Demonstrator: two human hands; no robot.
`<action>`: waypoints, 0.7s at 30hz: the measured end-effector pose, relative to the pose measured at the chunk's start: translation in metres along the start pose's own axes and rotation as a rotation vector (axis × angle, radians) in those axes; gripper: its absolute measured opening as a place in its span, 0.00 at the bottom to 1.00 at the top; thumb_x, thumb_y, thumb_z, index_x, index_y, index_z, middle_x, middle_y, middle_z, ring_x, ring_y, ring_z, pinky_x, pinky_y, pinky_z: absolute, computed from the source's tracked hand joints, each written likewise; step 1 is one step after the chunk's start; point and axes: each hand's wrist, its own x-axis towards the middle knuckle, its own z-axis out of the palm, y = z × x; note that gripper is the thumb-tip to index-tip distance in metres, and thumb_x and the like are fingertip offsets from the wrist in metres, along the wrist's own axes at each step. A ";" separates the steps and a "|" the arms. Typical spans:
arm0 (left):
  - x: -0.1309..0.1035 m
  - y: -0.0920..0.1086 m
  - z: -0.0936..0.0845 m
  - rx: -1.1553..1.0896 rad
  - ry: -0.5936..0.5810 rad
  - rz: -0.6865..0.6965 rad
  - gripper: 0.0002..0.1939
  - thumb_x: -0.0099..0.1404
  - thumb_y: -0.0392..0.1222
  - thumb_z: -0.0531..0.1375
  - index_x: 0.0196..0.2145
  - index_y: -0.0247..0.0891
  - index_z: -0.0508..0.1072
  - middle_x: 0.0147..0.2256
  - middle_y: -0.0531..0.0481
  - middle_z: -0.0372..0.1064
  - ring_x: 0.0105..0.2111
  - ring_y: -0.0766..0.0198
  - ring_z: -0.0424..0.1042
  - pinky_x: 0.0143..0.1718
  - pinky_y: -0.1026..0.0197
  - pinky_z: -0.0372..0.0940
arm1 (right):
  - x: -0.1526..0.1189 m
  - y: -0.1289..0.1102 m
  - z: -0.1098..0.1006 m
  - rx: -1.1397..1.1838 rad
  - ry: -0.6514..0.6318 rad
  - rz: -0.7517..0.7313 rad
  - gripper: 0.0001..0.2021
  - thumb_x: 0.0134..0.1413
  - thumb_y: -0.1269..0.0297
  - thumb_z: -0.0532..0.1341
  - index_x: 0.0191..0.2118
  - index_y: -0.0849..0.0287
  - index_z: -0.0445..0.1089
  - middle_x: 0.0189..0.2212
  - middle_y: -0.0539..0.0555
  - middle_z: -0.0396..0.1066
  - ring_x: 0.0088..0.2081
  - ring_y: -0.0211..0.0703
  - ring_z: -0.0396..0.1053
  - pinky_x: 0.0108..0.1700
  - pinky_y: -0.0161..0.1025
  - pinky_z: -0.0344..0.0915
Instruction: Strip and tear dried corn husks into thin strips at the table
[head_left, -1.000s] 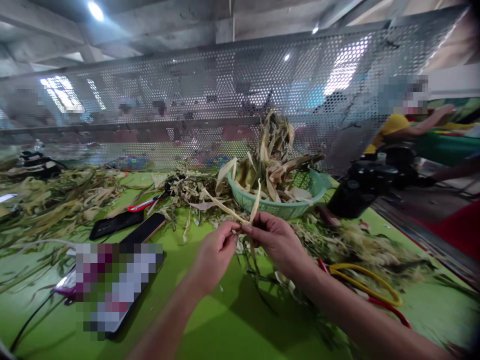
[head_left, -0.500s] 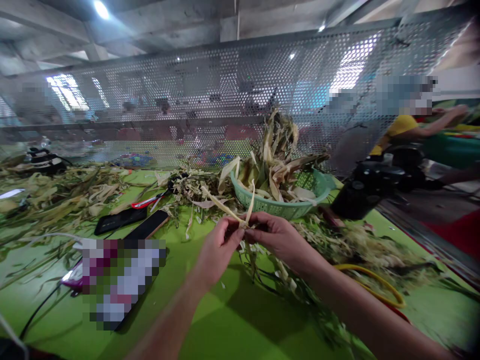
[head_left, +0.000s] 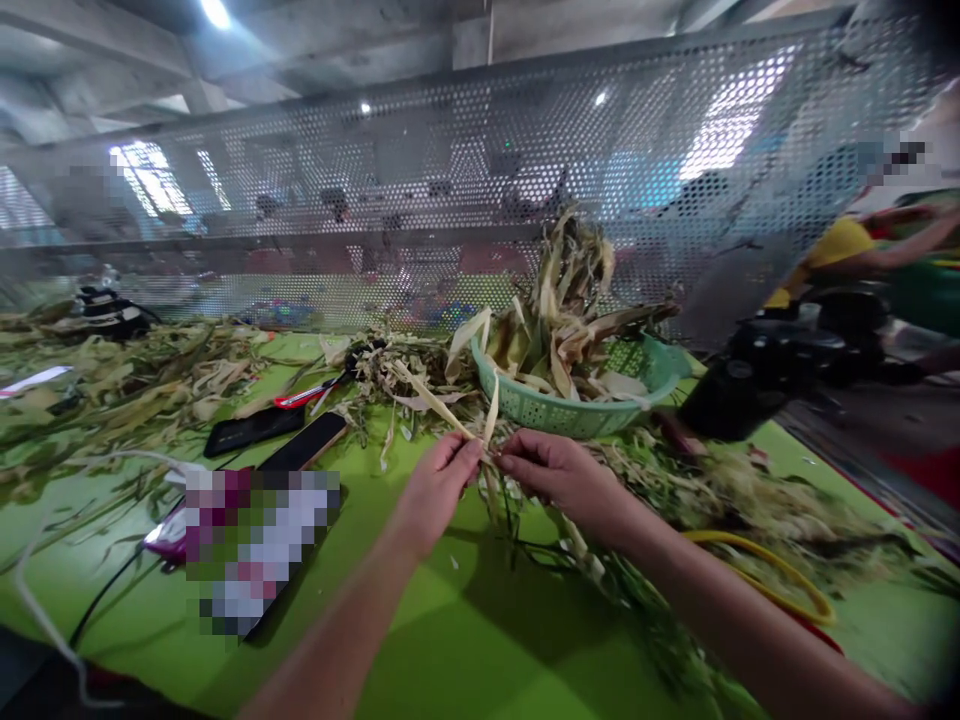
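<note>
Messy heap of dry husks (head_left: 161, 390) way over left on the green surface (head_left: 397, 630), then a black phone (head_left: 251, 432). Mid-surface, left hand (head_left: 433, 492), fingers pinched tight on pale husk strips (head_left: 433, 398) in a V. Right hand (head_left: 566, 482) next, fingers nearly together at the V's base, can't tell if gripping. Behind, a green basket (head_left: 562, 410) full of husks.
</note>
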 end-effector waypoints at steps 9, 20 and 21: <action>-0.001 0.009 -0.005 -0.080 0.008 -0.036 0.18 0.57 0.56 0.61 0.30 0.35 0.68 0.22 0.58 0.51 0.22 0.72 0.49 0.23 0.65 0.45 | -0.006 -0.013 0.000 -0.450 0.108 -0.220 0.12 0.60 0.56 0.54 0.29 0.56 0.61 0.24 0.50 0.64 0.27 0.40 0.60 0.30 0.37 0.52; 0.000 0.008 -0.008 0.052 -0.075 0.029 0.18 0.59 0.55 0.59 0.37 0.37 0.72 0.27 0.54 0.62 0.27 0.69 0.58 0.28 0.65 0.53 | 0.001 -0.001 -0.008 -0.125 0.061 -0.125 0.12 0.55 0.53 0.59 0.30 0.57 0.68 0.24 0.49 0.66 0.28 0.39 0.61 0.30 0.35 0.56; 0.000 0.008 -0.006 0.067 -0.106 0.052 0.18 0.60 0.55 0.59 0.39 0.37 0.73 0.29 0.52 0.65 0.29 0.68 0.61 0.31 0.64 0.55 | 0.002 -0.001 -0.007 -0.020 0.031 -0.109 0.12 0.54 0.53 0.59 0.32 0.57 0.69 0.27 0.50 0.68 0.30 0.40 0.63 0.32 0.35 0.58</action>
